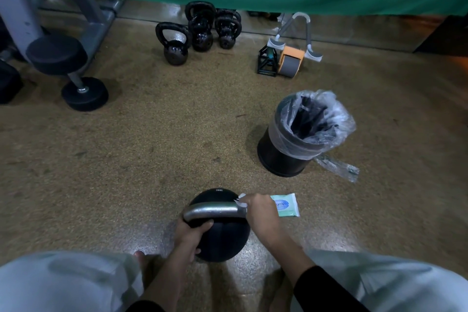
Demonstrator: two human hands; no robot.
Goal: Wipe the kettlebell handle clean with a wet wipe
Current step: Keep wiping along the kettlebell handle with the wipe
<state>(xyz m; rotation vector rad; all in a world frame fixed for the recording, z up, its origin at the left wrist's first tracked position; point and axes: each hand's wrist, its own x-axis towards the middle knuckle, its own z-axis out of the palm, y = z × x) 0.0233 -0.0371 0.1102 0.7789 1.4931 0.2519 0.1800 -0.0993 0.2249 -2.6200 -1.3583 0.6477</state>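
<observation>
A lined bin, a dumbbell, small kettlebells and an ab roller stand on speckled floor.

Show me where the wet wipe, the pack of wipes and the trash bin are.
wet wipe [241, 197]: head view, the white corner that shows.
pack of wipes [286, 206]: head view, its pale green front.
trash bin [276, 157]: head view, its black side wall.
</observation>
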